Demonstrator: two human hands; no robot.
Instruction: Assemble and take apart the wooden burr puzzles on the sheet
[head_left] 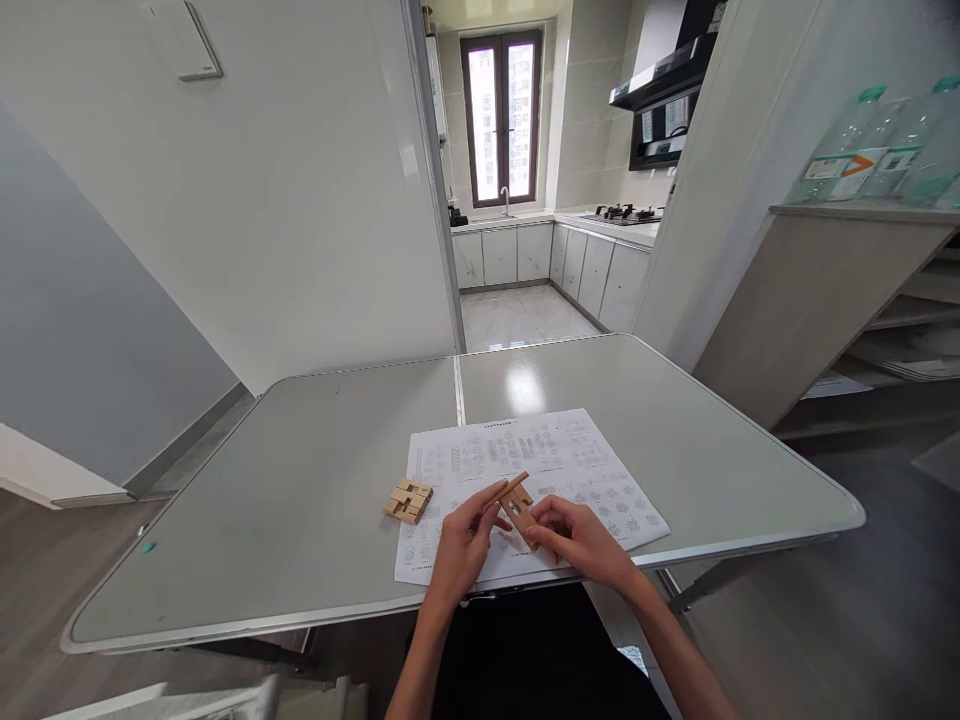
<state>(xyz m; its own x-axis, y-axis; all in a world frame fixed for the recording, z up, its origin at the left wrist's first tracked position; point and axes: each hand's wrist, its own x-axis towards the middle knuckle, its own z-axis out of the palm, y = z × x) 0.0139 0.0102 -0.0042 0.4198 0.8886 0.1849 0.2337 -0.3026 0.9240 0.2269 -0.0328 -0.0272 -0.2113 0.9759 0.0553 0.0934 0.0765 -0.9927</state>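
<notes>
Over a printed sheet [450,450], my left hand [469,540] pinches a narrow wooden puzzle piece [515,484] that slants up to the right. My right hand [577,538] grips the lower end of a flat, notched wooden puzzle piece [519,512] between thumb and fingers. The two pieces touch or overlap near their upper ends; whether they interlock I cannot tell. To the left of my left hand, several light wooden pieces [409,500] lie fitted together as a flat block with gaps, partly on the sheet's left edge. Some fingertips are hidden behind the pieces.
The sheet with rows of small diagrams lies on a grey-green folding table [300,480] with a metal edge and a centre seam [460,390]. A small teal bit [148,548] sits near its left edge. Plastic bottles [855,150] stand on a shelf unit [847,260] at right.
</notes>
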